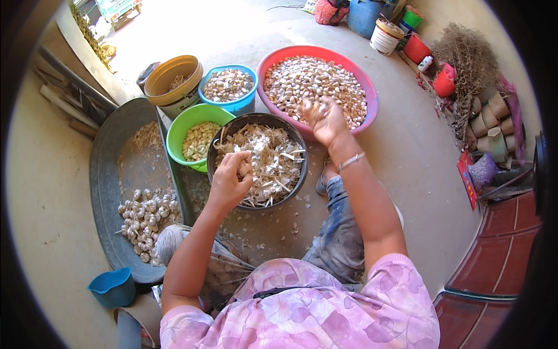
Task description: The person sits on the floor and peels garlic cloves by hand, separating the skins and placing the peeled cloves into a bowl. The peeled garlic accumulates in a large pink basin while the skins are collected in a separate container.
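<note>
Above the left side of a black bucket [301,174] of garlic skins and stalks [270,161], my left hand [231,176] is curled around what looks like part of a garlic bulb [245,169], mostly hidden by the fingers. My right hand [326,120] reaches over the near edge of a large red tub [370,94] heaped with unpeeled garlic cloves [314,78]. Its fingers are spread and blurred, with pale cloves right behind them, so whether it holds any is unclear. Whole garlic bulbs [148,216] lie in a grey oval basin [104,218] at the left.
A green bowl [174,139] of yellowish cloves, a blue bucket [226,107] of cloves and a brown-yellow bucket [172,78] stand behind the black bucket. A blue scoop-like pot [113,288] sits lower left. Buckets [386,39] and dried plants [466,61] line the right wall.
</note>
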Available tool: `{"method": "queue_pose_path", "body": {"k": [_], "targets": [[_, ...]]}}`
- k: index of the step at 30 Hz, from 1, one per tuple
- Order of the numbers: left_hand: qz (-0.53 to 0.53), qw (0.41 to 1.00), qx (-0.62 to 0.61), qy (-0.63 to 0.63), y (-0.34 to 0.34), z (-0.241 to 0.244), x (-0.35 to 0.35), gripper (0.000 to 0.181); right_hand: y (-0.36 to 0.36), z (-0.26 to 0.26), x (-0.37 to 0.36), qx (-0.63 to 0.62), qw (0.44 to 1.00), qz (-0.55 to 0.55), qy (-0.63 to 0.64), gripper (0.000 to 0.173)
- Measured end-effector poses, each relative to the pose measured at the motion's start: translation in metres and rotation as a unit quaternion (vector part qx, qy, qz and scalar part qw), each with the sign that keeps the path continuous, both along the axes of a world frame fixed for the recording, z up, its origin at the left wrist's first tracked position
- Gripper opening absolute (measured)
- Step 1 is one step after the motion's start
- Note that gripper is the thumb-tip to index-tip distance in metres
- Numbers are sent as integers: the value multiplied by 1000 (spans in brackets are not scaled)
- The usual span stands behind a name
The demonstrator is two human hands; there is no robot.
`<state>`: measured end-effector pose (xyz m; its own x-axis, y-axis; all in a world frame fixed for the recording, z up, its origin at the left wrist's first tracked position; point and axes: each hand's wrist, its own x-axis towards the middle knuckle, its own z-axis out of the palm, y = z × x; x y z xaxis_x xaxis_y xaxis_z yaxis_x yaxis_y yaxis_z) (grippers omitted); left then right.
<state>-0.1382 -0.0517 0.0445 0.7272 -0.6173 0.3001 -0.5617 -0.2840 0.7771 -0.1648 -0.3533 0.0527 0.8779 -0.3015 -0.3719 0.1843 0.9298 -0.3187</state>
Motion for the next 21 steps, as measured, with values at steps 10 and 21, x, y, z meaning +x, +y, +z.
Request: {"method": "queue_pose_path", "body": {"k": [10,21], "targets": [[-10,980,-10,198,-2,4,1,42,125,-17,-53,-515,837,183,14,29],[-11,1000,21,16,-17,-4,-13,40,133,-44,-56,-659,745,101,30,31]]}}
